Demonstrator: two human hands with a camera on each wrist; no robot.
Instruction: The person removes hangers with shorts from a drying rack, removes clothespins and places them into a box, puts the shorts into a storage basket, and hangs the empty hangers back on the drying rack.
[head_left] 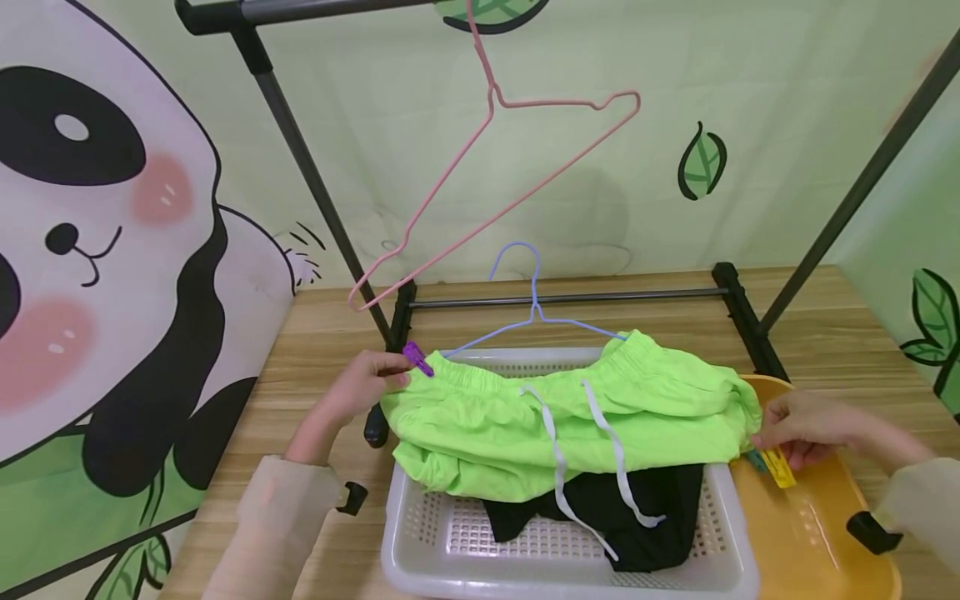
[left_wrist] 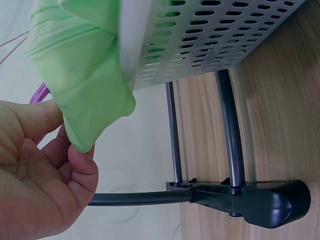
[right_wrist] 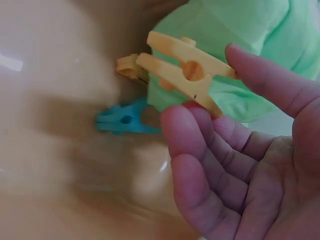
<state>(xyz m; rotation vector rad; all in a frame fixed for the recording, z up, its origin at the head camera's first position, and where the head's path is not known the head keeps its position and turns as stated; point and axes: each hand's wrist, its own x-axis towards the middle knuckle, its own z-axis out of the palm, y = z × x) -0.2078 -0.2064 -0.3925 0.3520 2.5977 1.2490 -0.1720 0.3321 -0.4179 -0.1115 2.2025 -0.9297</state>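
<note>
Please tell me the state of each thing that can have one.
Lime-green cloth shorts: clipped at one side
White fabric drawstrings: untied
Purple plastic clothespin: closed on the waistband
Yellow plastic clothespin: squeezed in the right hand, jaws parted
Teal plastic clothespin: jaws together
Pink wire hanger: bare
Blue wire hanger: hook free
White perforated plastic basket: holding a black cloth garment
Orange plastic tray: holding the teal clothespin
Left hand: pinching the shorts

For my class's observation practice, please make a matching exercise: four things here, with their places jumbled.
Things
1. Pink hanger
2. Purple clip
3. Black garment
4. Teal clip

Places
A. In the white basket
B. Highest of the four
C. In the orange tray
D. Beside the left hand

Pairs: 1-B, 2-D, 3-A, 4-C
</note>
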